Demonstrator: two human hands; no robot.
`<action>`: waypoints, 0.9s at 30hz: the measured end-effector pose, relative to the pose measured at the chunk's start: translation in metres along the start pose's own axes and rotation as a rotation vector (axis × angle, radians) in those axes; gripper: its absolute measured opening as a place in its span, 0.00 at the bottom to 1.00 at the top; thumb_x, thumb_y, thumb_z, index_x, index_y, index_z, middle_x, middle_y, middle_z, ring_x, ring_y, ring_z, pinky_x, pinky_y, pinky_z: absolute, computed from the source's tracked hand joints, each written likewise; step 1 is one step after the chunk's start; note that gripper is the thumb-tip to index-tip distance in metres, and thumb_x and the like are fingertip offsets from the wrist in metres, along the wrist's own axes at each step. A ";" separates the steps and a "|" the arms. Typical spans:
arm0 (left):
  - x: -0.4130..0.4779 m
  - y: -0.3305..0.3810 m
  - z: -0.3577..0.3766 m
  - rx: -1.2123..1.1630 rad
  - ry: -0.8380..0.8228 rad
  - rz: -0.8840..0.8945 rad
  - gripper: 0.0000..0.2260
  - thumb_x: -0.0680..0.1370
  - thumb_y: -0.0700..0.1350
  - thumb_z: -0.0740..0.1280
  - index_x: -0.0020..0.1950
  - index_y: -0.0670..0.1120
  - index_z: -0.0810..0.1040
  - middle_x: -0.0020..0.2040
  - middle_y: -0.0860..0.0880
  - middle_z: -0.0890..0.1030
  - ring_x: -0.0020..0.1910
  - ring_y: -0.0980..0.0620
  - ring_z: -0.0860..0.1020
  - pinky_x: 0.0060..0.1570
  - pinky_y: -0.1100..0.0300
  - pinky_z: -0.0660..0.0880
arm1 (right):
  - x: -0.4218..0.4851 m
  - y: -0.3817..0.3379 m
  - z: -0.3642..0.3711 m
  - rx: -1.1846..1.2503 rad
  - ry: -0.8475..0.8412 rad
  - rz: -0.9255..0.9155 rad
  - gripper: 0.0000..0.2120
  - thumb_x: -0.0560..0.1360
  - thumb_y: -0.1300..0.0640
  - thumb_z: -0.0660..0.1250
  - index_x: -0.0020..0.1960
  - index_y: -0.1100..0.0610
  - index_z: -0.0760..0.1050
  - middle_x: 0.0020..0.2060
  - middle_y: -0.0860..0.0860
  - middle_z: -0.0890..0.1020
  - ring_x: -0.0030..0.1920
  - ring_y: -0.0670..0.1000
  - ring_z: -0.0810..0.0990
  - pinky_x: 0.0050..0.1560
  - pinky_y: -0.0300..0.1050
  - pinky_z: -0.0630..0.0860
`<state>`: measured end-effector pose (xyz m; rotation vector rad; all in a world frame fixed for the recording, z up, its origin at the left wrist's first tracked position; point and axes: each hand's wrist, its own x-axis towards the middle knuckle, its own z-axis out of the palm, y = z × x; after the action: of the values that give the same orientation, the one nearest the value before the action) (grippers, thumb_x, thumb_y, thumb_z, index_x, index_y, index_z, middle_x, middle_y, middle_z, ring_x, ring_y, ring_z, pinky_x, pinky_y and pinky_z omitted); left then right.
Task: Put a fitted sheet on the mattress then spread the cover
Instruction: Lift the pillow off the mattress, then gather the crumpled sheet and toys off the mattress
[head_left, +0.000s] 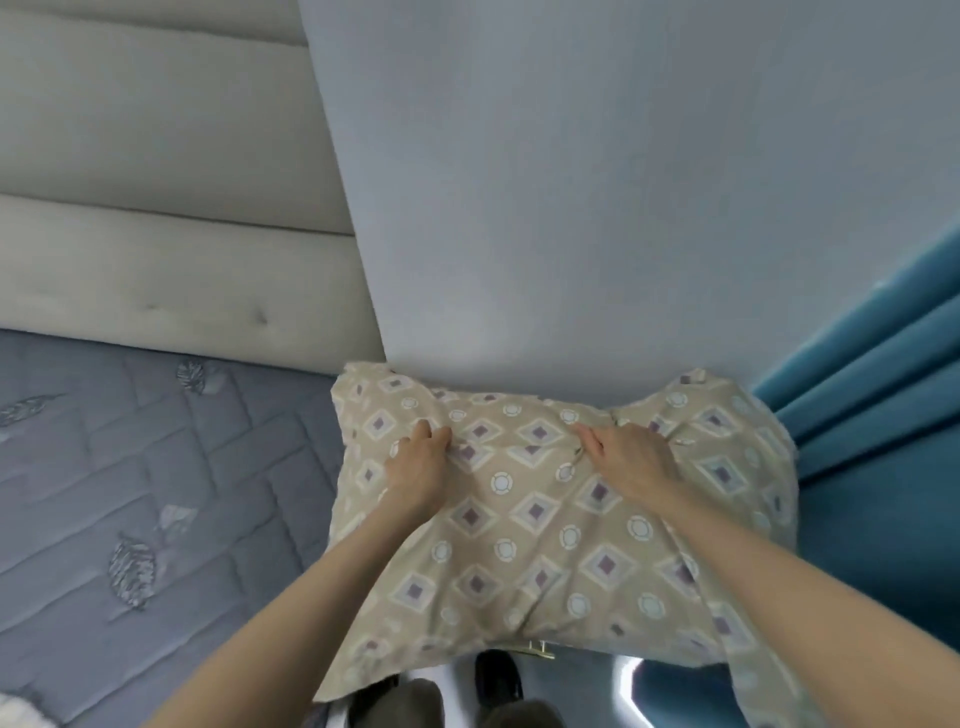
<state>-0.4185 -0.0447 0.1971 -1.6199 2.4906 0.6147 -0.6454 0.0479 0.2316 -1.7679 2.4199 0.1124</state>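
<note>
A beige pillow (540, 525) with a purple diamond and white ring print fills the lower middle, pushed up against the pale grey wall (597, 182). My left hand (415, 462) grips a fold of its cover near the upper left. My right hand (631, 457) grips the cover near the upper right, fingers pinching the cloth. The bare blue-grey quilted mattress (156, 493) lies to the left with no sheet on it. No fitted sheet or cover shows.
A cream padded headboard (156, 208) stands behind the mattress. Teal curtains (872, 389) hang at the right. Below the pillow I see a dark shoe (498, 675) and a shiny floor. A white bit of cloth (21, 712) shows at the bottom left corner.
</note>
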 end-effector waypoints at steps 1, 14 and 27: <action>0.003 0.015 0.007 -0.034 0.007 0.022 0.12 0.77 0.35 0.56 0.59 0.44 0.68 0.56 0.44 0.67 0.50 0.41 0.72 0.44 0.53 0.68 | -0.002 0.016 0.003 -0.026 0.012 0.033 0.30 0.83 0.43 0.44 0.47 0.58 0.80 0.41 0.57 0.84 0.45 0.58 0.82 0.42 0.46 0.71; 0.015 0.047 0.125 0.052 -0.427 0.011 0.26 0.80 0.42 0.57 0.76 0.56 0.55 0.77 0.47 0.53 0.72 0.37 0.58 0.70 0.48 0.60 | -0.023 0.079 0.120 0.164 -0.739 -0.016 0.28 0.80 0.52 0.58 0.78 0.47 0.52 0.78 0.52 0.49 0.76 0.58 0.51 0.74 0.55 0.55; 0.042 0.045 0.147 -0.016 -0.489 -0.126 0.27 0.81 0.44 0.54 0.77 0.61 0.49 0.79 0.54 0.46 0.75 0.34 0.49 0.67 0.43 0.64 | 0.014 0.069 0.164 0.083 -0.718 0.108 0.30 0.78 0.54 0.57 0.76 0.39 0.51 0.77 0.53 0.52 0.74 0.63 0.58 0.70 0.58 0.62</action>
<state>-0.4951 -0.0072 0.0626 -1.4063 2.0212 0.8886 -0.7033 0.0796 0.0663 -1.2591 1.9472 0.5449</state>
